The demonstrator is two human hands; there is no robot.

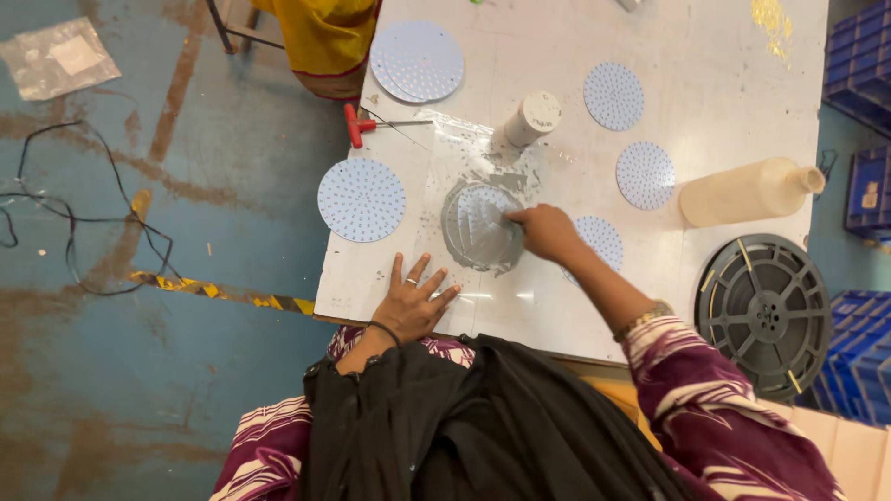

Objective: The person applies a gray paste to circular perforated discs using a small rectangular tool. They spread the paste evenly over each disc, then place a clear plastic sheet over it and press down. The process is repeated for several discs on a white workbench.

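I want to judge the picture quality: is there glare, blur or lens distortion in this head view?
Head view: light is soft and even, with only a small glare patch on the plastic sheet beside the left hand; the right hand on the grey disc is sharp, without motion blur; the table edges lean outward, a wide-angle effect; shadows are faint.

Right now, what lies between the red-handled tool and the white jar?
In the head view, only the tool's thin metal shaft and a clear plastic sheet with grey paste smears lie before the jar.
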